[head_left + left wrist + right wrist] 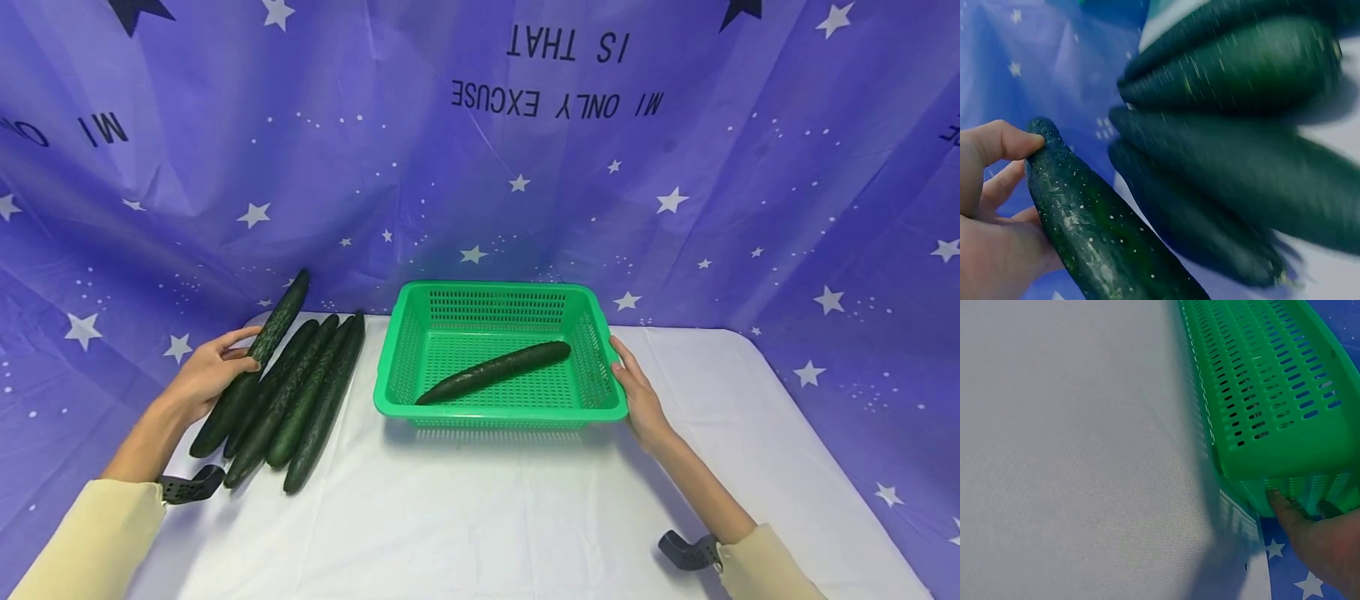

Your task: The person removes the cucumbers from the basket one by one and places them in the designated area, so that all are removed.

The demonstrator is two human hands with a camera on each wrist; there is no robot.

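On the left of the table, my left hand (210,372) grips a long dark green cucumber (281,321), its far end raised toward the backdrop. In the left wrist view the thumb and fingers pinch this bumpy cucumber (1097,219) near one tip. Several more cucumbers (322,408) lie side by side just right of it. My right hand (641,400) rests with extended fingers against the right end of a green plastic basket (495,412). One cucumber (498,371) lies slanted inside the basket. In the right wrist view a fingertip touches the slotted end wall.
A white cloth (465,517) covers the table. Behind it and along both sides hangs a purple star-printed curtain (450,208), close to the basket's back. A dark wrist mount (686,550) sits on the right forearm, another (191,485) on the left.
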